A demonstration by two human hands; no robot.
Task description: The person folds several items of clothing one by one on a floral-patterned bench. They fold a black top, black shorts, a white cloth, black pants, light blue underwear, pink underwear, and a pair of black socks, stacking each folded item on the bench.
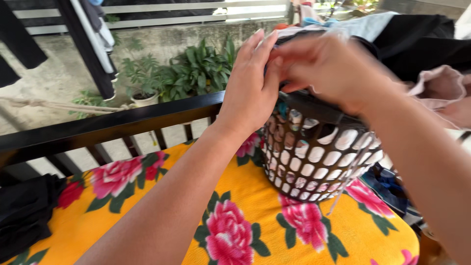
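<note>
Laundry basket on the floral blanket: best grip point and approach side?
Take the dark laundry basket by its top rim, one of the hands on each side, coming from above. The rim is the widest part, and the latticed wall tapers downward. It is heaped with clothes, which hide much of the rim.

Single head view, worn by me, angled down and forward.

It looks from my head along both forearms, close to my left hand (251, 88) and right hand (328, 68) at the dark laundry basket (319, 157), which sits on the yellow floral cloth (245, 216). It faces the black railing (113, 122) and potted plants (191, 71) beyond. No second view shares the scene.
</note>
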